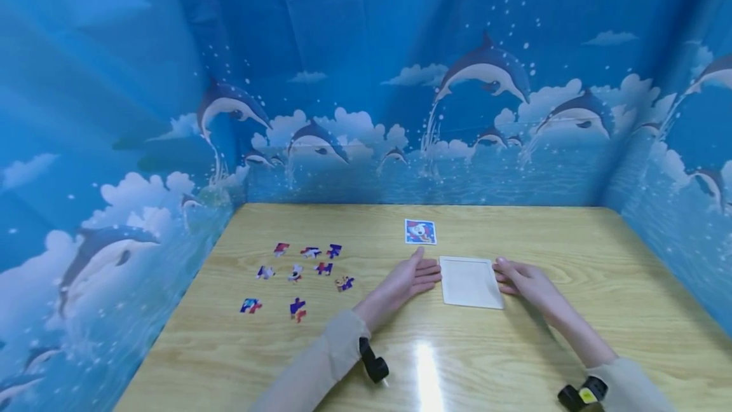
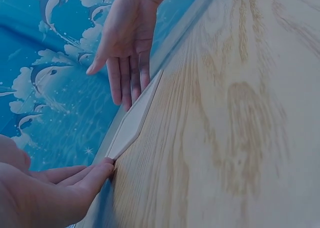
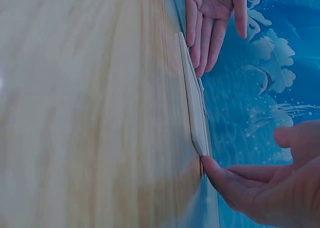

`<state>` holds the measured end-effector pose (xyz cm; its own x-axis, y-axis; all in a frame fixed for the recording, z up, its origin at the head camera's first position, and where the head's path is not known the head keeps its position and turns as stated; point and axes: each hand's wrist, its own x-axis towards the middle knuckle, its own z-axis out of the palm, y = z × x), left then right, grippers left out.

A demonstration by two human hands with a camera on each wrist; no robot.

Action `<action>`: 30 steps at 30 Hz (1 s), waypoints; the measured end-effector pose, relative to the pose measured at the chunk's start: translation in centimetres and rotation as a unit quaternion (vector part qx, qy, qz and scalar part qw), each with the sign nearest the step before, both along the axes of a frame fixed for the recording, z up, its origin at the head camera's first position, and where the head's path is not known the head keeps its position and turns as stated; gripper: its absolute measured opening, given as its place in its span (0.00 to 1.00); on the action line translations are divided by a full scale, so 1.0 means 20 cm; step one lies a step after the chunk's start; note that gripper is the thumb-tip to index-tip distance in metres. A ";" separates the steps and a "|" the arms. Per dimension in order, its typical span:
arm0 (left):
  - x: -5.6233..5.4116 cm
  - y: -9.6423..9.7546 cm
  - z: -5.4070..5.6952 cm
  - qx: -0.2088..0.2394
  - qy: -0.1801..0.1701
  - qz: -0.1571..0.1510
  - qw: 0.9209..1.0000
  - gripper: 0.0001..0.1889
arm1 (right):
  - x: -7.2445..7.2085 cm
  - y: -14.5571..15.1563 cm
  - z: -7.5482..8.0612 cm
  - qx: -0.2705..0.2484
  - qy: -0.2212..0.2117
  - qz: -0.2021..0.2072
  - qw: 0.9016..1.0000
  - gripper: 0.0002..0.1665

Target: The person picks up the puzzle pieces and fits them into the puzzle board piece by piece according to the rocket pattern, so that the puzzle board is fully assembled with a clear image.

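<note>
A white square puzzle tray (image 1: 471, 281) with a low raised rim lies flat on the wooden table between both hands. My left hand (image 1: 407, 280) touches its left edge with straight fingertips, thumb raised and palm turned inward. At the opposite edge, the fingertips of my right hand (image 1: 528, 285) touch the tray the same way, fingers extended. In the left wrist view the tray (image 2: 134, 120) appears nearly edge-on between the two hands. The right wrist view likewise shows the tray's thin side (image 3: 192, 98). Neither hand grips anything.
Several loose jigsaw pieces (image 1: 295, 273) lie spread over the left part of the table (image 1: 366, 361). A small square picture card (image 1: 420, 232) lies behind the tray, above my left hand. A blue dolphin-print curtain (image 1: 354, 81) borders the table at the back and sides.
</note>
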<state>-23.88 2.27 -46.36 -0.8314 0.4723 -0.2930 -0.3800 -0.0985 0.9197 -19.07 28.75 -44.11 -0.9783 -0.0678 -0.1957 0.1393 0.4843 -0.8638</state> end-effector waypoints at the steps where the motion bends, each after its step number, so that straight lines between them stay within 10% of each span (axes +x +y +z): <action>1: 0.00 -0.01 0.00 0.000 0.002 -0.001 1.000 0.37 | 0.00 -0.01 0.00 0.000 0.000 0.002 1.000 0.43; 30: -0.02 -0.30 0.04 -0.052 0.004 0.043 0.998 0.36 | -0.07 -0.31 -0.01 -0.053 -0.003 0.020 0.998 0.35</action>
